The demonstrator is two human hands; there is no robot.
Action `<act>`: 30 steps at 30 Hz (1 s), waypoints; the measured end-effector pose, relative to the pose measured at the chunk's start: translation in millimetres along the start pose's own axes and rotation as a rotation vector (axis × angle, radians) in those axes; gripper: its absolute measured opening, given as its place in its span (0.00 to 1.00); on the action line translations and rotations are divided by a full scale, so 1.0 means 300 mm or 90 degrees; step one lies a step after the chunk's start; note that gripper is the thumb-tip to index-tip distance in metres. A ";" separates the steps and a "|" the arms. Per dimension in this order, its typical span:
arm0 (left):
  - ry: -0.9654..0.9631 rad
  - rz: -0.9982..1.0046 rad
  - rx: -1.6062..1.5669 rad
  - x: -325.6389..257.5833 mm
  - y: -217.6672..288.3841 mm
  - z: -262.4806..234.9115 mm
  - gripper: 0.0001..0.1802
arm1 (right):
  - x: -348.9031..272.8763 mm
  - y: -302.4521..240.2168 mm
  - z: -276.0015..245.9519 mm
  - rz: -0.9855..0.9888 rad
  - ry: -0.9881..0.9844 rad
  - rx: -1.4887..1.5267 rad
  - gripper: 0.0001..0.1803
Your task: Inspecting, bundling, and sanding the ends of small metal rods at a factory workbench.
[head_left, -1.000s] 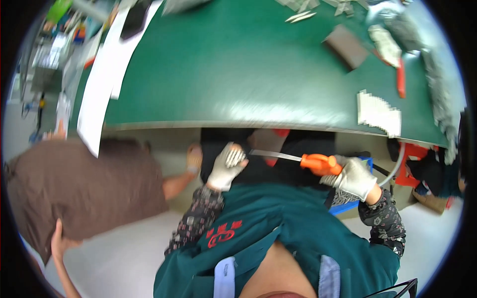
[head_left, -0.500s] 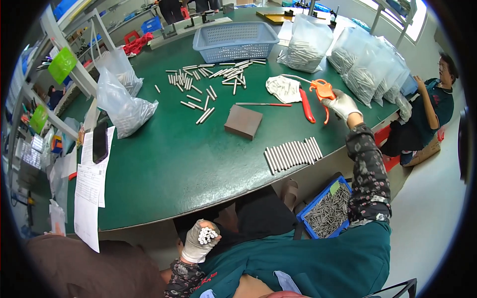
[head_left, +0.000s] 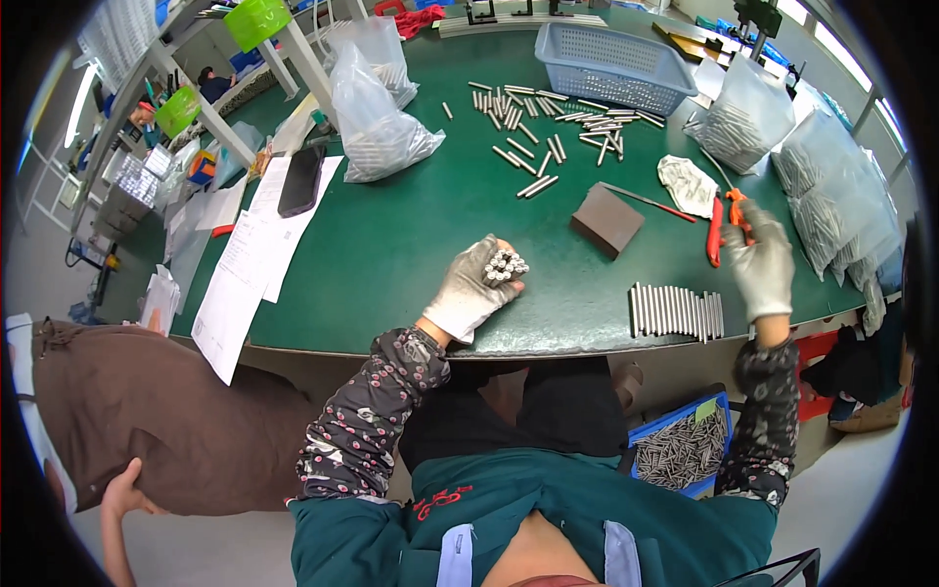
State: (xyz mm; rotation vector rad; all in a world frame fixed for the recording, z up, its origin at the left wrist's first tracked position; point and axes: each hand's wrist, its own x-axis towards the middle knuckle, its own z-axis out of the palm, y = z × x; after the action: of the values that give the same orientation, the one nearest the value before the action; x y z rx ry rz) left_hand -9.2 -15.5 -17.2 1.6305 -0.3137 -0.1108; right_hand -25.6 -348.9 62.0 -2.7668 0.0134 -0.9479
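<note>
A bundle of short metal pins (head_left: 506, 267) is wrapped in the fingers of my gloved left hand (head_left: 468, 293), their ends facing up. That hand is over the front part of the green table. My gloved right hand (head_left: 763, 269) is at the orange air blow gun (head_left: 736, 207) on the right, its fingers loosely stretched over it and partly blurred. Beside the gun lie a red-handled tool (head_left: 715, 233) and a crumpled white glove (head_left: 688, 186). A neat row of metal pins (head_left: 677, 312) lies near the front edge, below a brown block (head_left: 606, 221).
Loose pins (head_left: 558, 147) lie before a blue-grey basket (head_left: 616, 68). Bags of pins (head_left: 743, 112) stand at the right, others (head_left: 377, 127) at the left, near papers (head_left: 235, 293) and a phone (head_left: 301, 181). A blue bin of pins (head_left: 682, 455) is below the edge. Another person (head_left: 166, 421) stands left.
My view has shifted, so the table appears further right. My left hand has risen from my lap to above the table with the pins. My right hand has drawn slightly back from the blow gun.
</note>
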 end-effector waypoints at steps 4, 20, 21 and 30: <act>-0.029 -0.043 0.091 -0.008 0.011 -0.024 0.19 | -0.100 -0.376 0.059 -0.132 -0.253 0.386 0.13; 0.097 0.184 0.460 -0.010 -0.003 -0.049 0.29 | -0.123 -0.584 0.324 -0.071 -0.314 0.584 0.19; 0.085 0.131 0.406 -0.012 0.001 -0.053 0.29 | -0.123 -0.590 0.327 -0.073 -0.317 0.584 0.19; -0.003 0.059 -0.023 0.007 -0.039 -0.057 0.31 | -0.137 -0.596 0.386 -0.033 -0.311 0.698 0.23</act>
State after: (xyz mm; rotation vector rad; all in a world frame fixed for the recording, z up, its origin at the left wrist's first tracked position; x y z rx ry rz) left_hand -1.3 0.9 -26.9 1.5774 -0.3886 -0.0493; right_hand 1.2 -148.0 -14.9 -1.8663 -0.4938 -0.1291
